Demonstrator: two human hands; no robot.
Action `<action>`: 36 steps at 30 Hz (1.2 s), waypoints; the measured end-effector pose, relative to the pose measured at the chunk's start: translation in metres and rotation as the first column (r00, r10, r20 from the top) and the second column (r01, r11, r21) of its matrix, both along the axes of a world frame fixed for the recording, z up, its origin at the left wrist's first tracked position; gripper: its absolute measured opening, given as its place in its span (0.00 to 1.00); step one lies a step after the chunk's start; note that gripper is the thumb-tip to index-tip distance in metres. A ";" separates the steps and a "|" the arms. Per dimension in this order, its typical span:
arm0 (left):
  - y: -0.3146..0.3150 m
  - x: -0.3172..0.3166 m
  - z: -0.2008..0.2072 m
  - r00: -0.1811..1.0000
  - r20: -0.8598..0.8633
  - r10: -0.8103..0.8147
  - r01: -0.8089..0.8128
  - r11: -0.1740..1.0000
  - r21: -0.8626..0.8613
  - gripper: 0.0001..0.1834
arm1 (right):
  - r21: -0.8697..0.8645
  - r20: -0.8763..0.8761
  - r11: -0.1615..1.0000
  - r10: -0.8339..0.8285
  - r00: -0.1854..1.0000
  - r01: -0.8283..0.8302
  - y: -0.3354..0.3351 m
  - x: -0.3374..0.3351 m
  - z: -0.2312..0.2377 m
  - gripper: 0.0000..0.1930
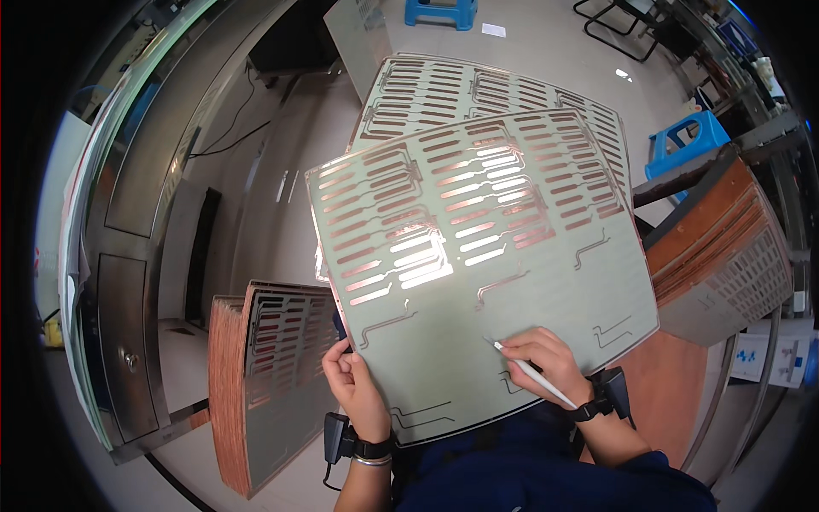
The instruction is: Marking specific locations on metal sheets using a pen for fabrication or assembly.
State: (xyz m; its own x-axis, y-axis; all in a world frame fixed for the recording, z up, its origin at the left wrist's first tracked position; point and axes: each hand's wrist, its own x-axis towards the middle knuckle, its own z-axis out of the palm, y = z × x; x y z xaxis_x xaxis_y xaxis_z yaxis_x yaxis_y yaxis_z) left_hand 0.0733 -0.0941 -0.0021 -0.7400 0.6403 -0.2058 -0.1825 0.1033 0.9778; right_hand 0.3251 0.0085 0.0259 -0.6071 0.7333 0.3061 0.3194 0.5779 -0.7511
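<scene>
A large pale green circuit board panel (444,333) with shiny copper traces lies tilted in front of me, its near edge at my lap. My left hand (351,384) is closed on the panel's lower left edge, thumb on top and fingers curled beside the rim. My right hand (546,363) rests over the lower right part of the panel. Between its fingers is a slim white pen-shaped craft knife (543,380), its thin tip close to the bare green surface. Under the panel's far side, another similar panel (444,77) sticks out.
At the left, a thick stack of copper-edged panels (230,392) stands upright. More panels (725,256) lean at the right. Blue stools (687,141) are on the floor, near a metal rack. A steel cabinet (128,324) stands far left, with a cable (230,145) beyond it.
</scene>
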 end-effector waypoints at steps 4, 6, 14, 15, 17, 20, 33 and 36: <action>-0.003 -0.001 -0.003 1.000 -0.014 -0.016 0.016 1.000 0.009 0.12 | 0.001 0.000 0.998 -0.055 0.998 0.055 0.000 -0.004 -0.003 0.17; -0.004 -0.002 -0.004 1.000 -0.014 -0.013 0.013 1.000 0.012 0.12 | -0.015 0.011 0.999 -0.040 0.999 0.040 0.000 -0.003 -0.002 0.17; 0.001 -0.002 -0.002 0.999 -0.024 -0.023 0.024 0.999 0.025 0.12 | -0.061 -0.002 0.997 -0.036 0.999 0.035 0.001 -0.002 0.002 0.16; 0.002 -0.002 -0.003 0.999 -0.015 -0.041 0.042 0.999 0.033 0.12 | -0.030 0.005 0.999 -0.023 1.000 0.024 -0.001 -0.004 -0.001 0.16; 0.002 -0.001 -0.002 1.000 -0.029 0.010 -0.010 1.000 0.015 0.12 | 0.011 0.020 0.999 -0.039 0.999 0.039 -0.008 -0.009 -0.010 0.15; -0.003 -0.004 -0.007 0.999 -0.027 -0.017 0.017 1.000 0.008 0.12 | 0.057 0.101 0.994 0.088 0.991 -0.094 -0.022 -0.032 -0.017 0.15; 0.002 -0.001 -0.010 0.989 -0.141 -0.033 0.033 0.999 -0.003 0.14 | 0.185 0.265 0.506 -0.851 0.453 0.842 0.083 0.198 -0.035 0.19; -0.002 -0.001 -0.013 0.983 -0.185 -0.004 0.001 1.000 -0.021 0.13 | 0.080 0.168 0.465 -0.878 0.448 0.881 0.052 0.207 -0.027 0.19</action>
